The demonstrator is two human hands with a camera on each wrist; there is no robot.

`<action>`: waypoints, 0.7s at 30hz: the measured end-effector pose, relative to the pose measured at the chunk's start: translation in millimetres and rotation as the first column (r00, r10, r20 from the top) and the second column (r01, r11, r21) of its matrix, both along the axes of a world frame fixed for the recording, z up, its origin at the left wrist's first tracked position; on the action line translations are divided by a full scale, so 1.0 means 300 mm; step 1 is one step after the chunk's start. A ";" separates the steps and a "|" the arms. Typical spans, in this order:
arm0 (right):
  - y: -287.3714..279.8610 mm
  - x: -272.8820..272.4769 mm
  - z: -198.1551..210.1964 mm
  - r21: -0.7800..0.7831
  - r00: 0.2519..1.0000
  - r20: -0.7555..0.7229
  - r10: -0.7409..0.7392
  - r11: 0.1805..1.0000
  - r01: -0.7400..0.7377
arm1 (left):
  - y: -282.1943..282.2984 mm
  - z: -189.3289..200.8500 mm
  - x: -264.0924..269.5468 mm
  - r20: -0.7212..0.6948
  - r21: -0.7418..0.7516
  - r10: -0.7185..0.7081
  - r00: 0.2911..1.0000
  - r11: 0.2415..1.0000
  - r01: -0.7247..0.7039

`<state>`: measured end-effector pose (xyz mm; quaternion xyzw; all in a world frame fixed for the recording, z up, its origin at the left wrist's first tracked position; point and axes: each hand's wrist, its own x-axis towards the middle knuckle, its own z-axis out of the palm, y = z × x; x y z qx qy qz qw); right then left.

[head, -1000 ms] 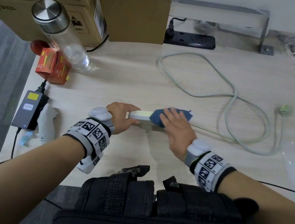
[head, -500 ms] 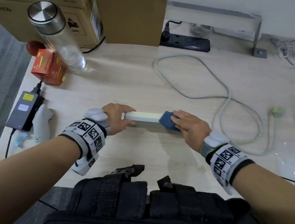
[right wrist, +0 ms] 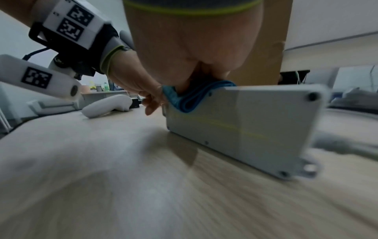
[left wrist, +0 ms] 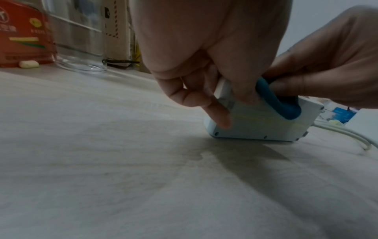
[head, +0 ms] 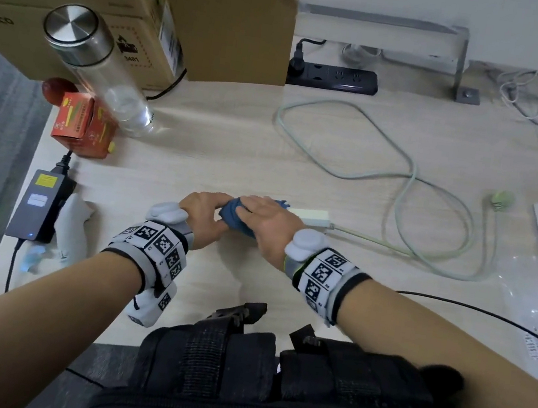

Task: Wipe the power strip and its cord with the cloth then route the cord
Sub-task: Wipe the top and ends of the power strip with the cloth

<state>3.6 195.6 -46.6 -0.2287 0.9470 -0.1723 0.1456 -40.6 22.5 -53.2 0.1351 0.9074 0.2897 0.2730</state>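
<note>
Head view: the pale, rectangular plastic power strip [head: 309, 215] stands on its long edge on the light wooden desk [head: 235, 137], right in front of the person, both hands on it.
Strip position: tipped up on its side, flat back facing the wrist cameras, cord end pointing right.
Cord: the pale green flexible cord [head: 403, 174] leaves the strip's right end and lies in loose loops across the desk, its plug [head: 499, 201] lying free out to the right.
Left hand: the left hand [head: 205, 214] is clamped on the strip's left end, fingers curled over the top edge and one fingertip down on the back face [left wrist: 222, 119].
Right hand: the right hand [head: 267, 219] grips the folded blue soft cloth [right wrist: 192, 100] draped over the top edge, fingers curled around it, hard up against the left hand.
Handling, strip: looks light and rigid with smooth plastic, likely slippery on edge, so an end grip seems the steadying hold.
Handling, cloth: soft, bunches easily; best pinched over the edge as it is.
Handling, cord: limp and springy, probably best gathered near the strip first.
Progress: strip wiping under way; cord wiping and routing not yet done.
</note>
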 end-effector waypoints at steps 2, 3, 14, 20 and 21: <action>0.103 0.031 -0.008 -0.025 0.995 -0.103 0.004 1.000 -0.006 | 0.003 0.007 -0.002 -0.004 0.012 0.011 1.000 1.000 -0.011; 0.166 0.054 -0.011 -0.032 0.988 -0.150 -0.024 0.999 0.019 | 0.004 0.010 -0.003 -0.004 0.016 0.017 1.000 1.000 -0.017; 0.259 0.115 0.002 -0.068 0.957 -0.255 -0.139 0.990 0.125 | 0.010 0.019 0.002 0.017 0.036 0.032 0.999 0.999 -0.032; 0.001 0.023 0.027 0.014 0.995 0.035 -0.094 0.995 0.094 | 0.003 0.011 -0.007 -0.017 -0.021 -0.042 0.999 0.999 0.041; -0.015 0.017 0.027 0.035 0.994 0.046 -0.095 0.995 0.093 | 0.000 0.008 -0.008 -0.020 -0.038 -0.051 0.999 0.998 0.050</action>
